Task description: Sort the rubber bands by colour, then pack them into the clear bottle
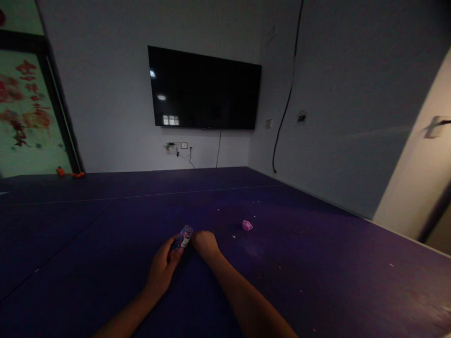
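Note:
My left hand (162, 260) is closed around a small, shiny, blue-and-red printed packet (184, 237) with a pale label, tilted up and away from me. Just right of the packet, my right hand (205, 243) is curled with its back toward me. Its fingertips are hidden, so whatever they may pinch cannot be seen. Beyond and to the right lies a small pink object (247, 225) with a loop on its side, on the dark blue-purple surface (169, 197). Neither hand touches it.
Several small white scraps (233, 237) are scattered on the surface. A black television (207, 89) hangs on the wall above wall sockets (178, 146) and loose cables. A dark cable (287, 103) dangles at the right. Small orange objects (60, 172) sit by the left door frame.

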